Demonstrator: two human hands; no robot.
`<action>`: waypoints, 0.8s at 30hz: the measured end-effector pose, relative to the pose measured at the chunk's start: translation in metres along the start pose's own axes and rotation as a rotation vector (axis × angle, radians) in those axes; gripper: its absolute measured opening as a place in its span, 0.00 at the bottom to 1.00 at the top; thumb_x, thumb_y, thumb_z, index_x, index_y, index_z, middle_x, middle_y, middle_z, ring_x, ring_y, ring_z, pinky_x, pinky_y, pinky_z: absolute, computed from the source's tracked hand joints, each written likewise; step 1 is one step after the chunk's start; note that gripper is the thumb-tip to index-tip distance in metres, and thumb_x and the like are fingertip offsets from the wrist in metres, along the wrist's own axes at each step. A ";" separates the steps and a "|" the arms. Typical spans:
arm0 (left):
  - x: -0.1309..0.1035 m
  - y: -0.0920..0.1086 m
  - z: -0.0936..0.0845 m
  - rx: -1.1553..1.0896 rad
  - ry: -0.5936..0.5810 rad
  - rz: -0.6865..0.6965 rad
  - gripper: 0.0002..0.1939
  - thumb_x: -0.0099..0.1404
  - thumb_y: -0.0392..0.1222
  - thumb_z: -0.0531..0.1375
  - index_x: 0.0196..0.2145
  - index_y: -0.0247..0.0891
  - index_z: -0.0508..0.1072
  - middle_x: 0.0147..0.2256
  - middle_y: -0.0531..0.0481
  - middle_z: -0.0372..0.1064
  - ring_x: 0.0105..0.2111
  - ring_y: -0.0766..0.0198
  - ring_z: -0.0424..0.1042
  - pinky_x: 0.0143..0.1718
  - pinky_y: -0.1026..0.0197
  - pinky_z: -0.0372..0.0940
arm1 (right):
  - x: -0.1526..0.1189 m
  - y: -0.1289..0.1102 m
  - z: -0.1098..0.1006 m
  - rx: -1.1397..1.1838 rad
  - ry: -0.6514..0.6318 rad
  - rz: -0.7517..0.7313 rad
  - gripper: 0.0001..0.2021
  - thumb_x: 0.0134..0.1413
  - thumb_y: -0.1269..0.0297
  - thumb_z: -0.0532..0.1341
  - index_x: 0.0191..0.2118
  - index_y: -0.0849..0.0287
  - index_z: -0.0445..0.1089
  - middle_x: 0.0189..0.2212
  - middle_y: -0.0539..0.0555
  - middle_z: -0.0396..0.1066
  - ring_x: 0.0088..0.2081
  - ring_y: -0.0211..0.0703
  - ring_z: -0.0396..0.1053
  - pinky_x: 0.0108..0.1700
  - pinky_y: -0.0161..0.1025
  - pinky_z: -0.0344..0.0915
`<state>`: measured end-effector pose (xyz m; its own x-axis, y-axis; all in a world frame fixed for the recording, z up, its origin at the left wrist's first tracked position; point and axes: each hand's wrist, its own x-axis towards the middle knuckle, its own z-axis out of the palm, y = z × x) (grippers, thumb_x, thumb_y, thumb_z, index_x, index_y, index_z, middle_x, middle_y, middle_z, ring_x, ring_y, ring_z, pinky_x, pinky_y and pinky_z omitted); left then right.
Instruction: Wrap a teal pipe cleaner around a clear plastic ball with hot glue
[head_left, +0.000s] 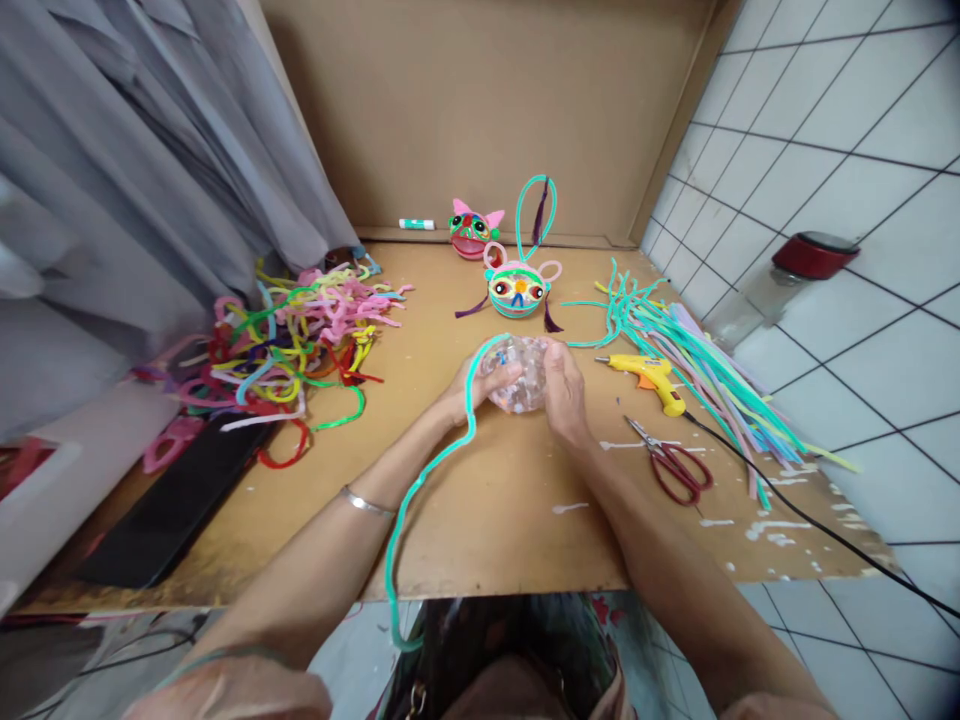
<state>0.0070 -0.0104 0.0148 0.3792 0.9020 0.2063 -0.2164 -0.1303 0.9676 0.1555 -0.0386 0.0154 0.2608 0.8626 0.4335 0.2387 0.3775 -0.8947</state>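
A clear, speckled round ball (529, 388) is held between both hands above the middle of the wooden table. My left hand (480, 385) is wrapped round its left side, the thumb lying across the front. My right hand (563, 388) grips the right side with the fingers together. A green fuzzy stem (426, 473) starts at the top of the ball, passes over my left hand and hangs down past the table's front edge. Just behind the ball stands a decorated ball (517, 290) with pink ears, eyes, dark tassels and a tall green loop.
Tangled coloured stems (300, 340) lie left beside a black flat object (176, 505). On the right are a yellow glue gun (651, 378), red-handled scissors (675, 468) and straight stems (712, 370). Behind are a pink-eared figure (472, 232), a glue stick (417, 224) and a jar (772, 290).
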 end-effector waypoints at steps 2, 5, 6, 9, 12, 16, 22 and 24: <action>0.000 0.000 0.003 -0.053 -0.005 -0.021 0.35 0.49 0.62 0.71 0.46 0.34 0.73 0.39 0.44 0.76 0.38 0.57 0.74 0.41 0.58 0.69 | -0.001 -0.003 0.000 -0.030 0.016 -0.049 0.27 0.64 0.37 0.50 0.46 0.54 0.73 0.46 0.57 0.76 0.51 0.50 0.72 0.58 0.51 0.65; -0.003 0.004 0.008 -0.099 0.000 -0.076 0.33 0.47 0.63 0.72 0.41 0.34 0.74 0.33 0.48 0.74 0.32 0.61 0.73 0.35 0.61 0.67 | -0.003 -0.004 0.002 -0.011 0.016 -0.031 0.25 0.65 0.40 0.50 0.46 0.54 0.73 0.45 0.56 0.77 0.49 0.48 0.73 0.57 0.49 0.66; -0.004 0.006 0.009 -0.109 0.002 -0.084 0.32 0.47 0.62 0.73 0.39 0.34 0.74 0.32 0.49 0.74 0.31 0.63 0.72 0.34 0.62 0.67 | -0.003 -0.004 0.003 -0.008 0.014 -0.025 0.24 0.65 0.40 0.51 0.45 0.54 0.73 0.45 0.56 0.77 0.48 0.48 0.73 0.56 0.49 0.67; -0.006 0.009 0.012 -0.130 -0.008 -0.092 0.30 0.47 0.61 0.73 0.37 0.34 0.73 0.30 0.51 0.72 0.28 0.65 0.71 0.32 0.63 0.66 | -0.004 -0.003 0.004 -0.020 0.027 -0.032 0.23 0.65 0.43 0.51 0.44 0.54 0.74 0.43 0.56 0.77 0.46 0.48 0.73 0.55 0.49 0.67; -0.007 0.012 0.014 -0.145 -0.007 -0.097 0.30 0.47 0.60 0.73 0.37 0.34 0.73 0.29 0.52 0.71 0.27 0.66 0.70 0.30 0.64 0.66 | -0.005 -0.004 0.005 -0.038 0.055 -0.051 0.23 0.66 0.44 0.50 0.44 0.55 0.74 0.42 0.57 0.77 0.46 0.48 0.73 0.54 0.49 0.67; -0.008 0.015 0.015 -0.124 -0.014 -0.122 0.31 0.47 0.61 0.73 0.40 0.34 0.74 0.31 0.49 0.73 0.29 0.63 0.72 0.31 0.62 0.67 | -0.007 -0.006 0.005 -0.046 0.070 -0.092 0.23 0.66 0.44 0.49 0.43 0.55 0.73 0.42 0.56 0.77 0.46 0.47 0.73 0.54 0.47 0.67; -0.005 0.007 0.010 -0.007 0.010 -0.049 0.38 0.45 0.59 0.74 0.47 0.34 0.73 0.39 0.45 0.75 0.38 0.57 0.75 0.40 0.58 0.70 | -0.007 -0.010 0.001 -0.048 0.049 -0.146 0.20 0.67 0.48 0.49 0.44 0.56 0.72 0.42 0.57 0.76 0.46 0.47 0.72 0.53 0.47 0.67; -0.004 0.004 0.007 0.001 0.004 -0.013 0.43 0.43 0.59 0.75 0.52 0.35 0.71 0.45 0.42 0.75 0.43 0.53 0.75 0.45 0.55 0.71 | -0.008 -0.012 -0.001 -0.043 0.024 -0.198 0.18 0.67 0.50 0.50 0.45 0.55 0.71 0.43 0.57 0.75 0.47 0.48 0.72 0.53 0.47 0.67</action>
<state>0.0108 -0.0174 0.0192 0.3783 0.9054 0.1928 -0.2105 -0.1187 0.9704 0.1516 -0.0500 0.0227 0.2272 0.7644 0.6034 0.3269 0.5237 -0.7866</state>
